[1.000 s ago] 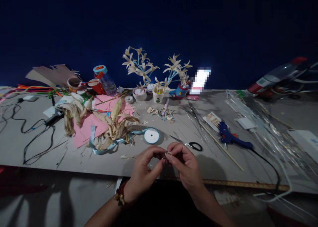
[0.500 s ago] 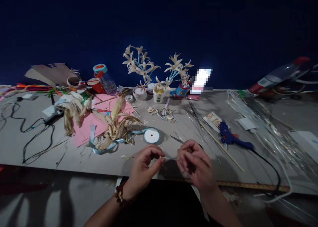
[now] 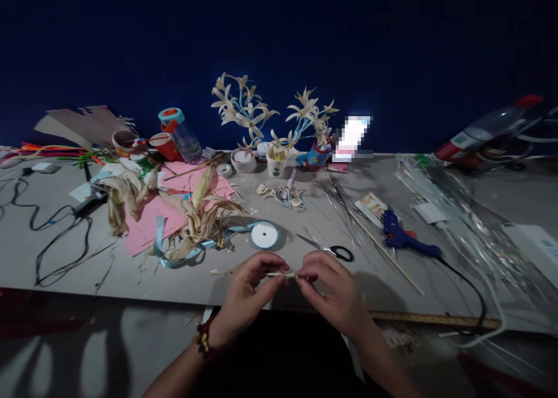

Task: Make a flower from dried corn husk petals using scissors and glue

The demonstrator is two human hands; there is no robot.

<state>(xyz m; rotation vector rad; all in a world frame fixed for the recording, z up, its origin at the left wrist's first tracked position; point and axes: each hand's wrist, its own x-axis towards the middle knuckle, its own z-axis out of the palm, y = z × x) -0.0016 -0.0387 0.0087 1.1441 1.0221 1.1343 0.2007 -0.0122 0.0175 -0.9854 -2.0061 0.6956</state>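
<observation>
The left hand (image 3: 248, 290) and the right hand (image 3: 333, 290) each pinch one end of a thin pale strip (image 3: 283, 275), low over the near edge of the bench (image 3: 52, 264). The strip is tiny and hard to see in the dim light. Scissors (image 3: 332, 249) and a ribbon spool (image 3: 264, 235) lie just behind. The arms are cut off at the bottom.

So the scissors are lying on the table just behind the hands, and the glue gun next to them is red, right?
Not quite. The scissors do lie on the table just behind the hands, left hand and right hand, but the glue gun beside them is blue, not red. The head view shows it.
</observation>
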